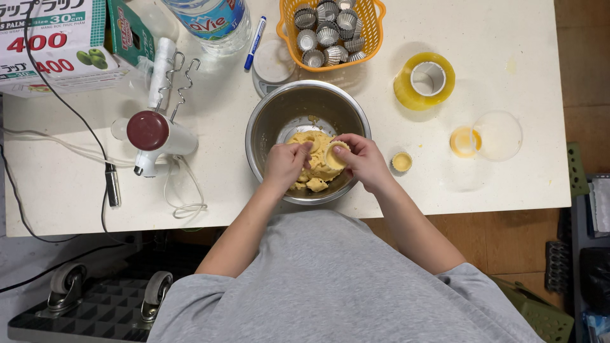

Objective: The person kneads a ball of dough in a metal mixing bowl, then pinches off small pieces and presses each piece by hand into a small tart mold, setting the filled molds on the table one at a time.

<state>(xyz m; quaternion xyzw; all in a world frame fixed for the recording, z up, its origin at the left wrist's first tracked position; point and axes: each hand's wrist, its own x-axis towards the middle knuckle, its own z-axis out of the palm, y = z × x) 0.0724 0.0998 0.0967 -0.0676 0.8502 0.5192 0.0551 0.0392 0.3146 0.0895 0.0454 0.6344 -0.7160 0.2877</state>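
A steel mixing bowl stands at the near edge of the white table, with a lump of yellow dough inside. My left hand reaches into the bowl and pinches the dough with its fingertips. My right hand holds a small fluted tart mould lined with dough, tilted over the bowl. A filled tart mould sits on the table just right of the bowl.
An orange basket of metal moulds sits behind the bowl. A hand mixer with cable lies left. Also present: tape roll, two clear cups, marker, water bottle, wrap box.
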